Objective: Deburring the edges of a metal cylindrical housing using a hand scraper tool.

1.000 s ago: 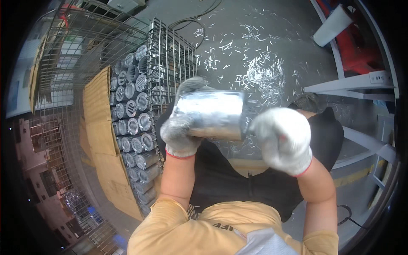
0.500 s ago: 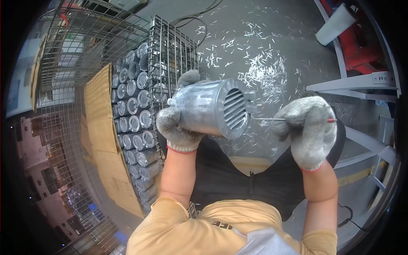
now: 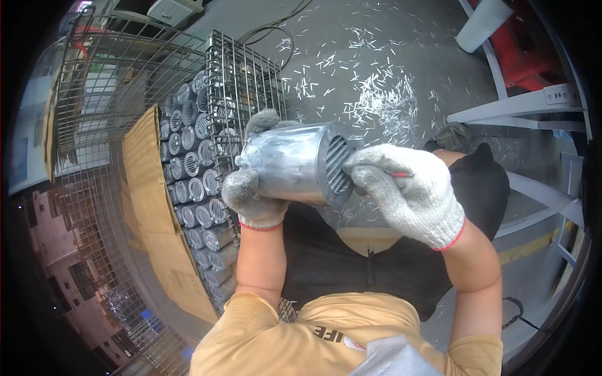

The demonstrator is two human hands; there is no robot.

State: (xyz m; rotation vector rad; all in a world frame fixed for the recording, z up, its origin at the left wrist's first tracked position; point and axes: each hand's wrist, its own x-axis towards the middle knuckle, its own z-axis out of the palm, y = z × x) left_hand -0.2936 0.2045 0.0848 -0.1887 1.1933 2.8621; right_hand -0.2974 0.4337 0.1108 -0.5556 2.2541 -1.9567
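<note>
A shiny grey metal cylinder (image 3: 285, 161) lies on its side over my lap, its round slatted opening facing right. My left hand (image 3: 248, 188), in a grey knit glove, is closed around its left end, with fingers above and thumb below. My gloved right hand (image 3: 411, 191) is at the slatted opening, fingertips pinched together at the rim. It grips a thin metal rod with a red end (image 3: 400, 175); the red end shows between the fingers, while the rest is hidden by the glove and the cylinder.
To the left stands a wire mesh cage (image 3: 244, 81) holding several stacked slatted cylinders (image 3: 194, 188), with a cardboard sheet (image 3: 160, 232) along its side. Metal slivers (image 3: 385, 100) litter the grey floor ahead. White frame legs (image 3: 520, 116) and a white roll-shaped object (image 3: 483, 25) are at right.
My right hand has moved left with the rod, from apart from the cylinder up to its opening. The cylinder and my left hand have shifted slightly left in view.
</note>
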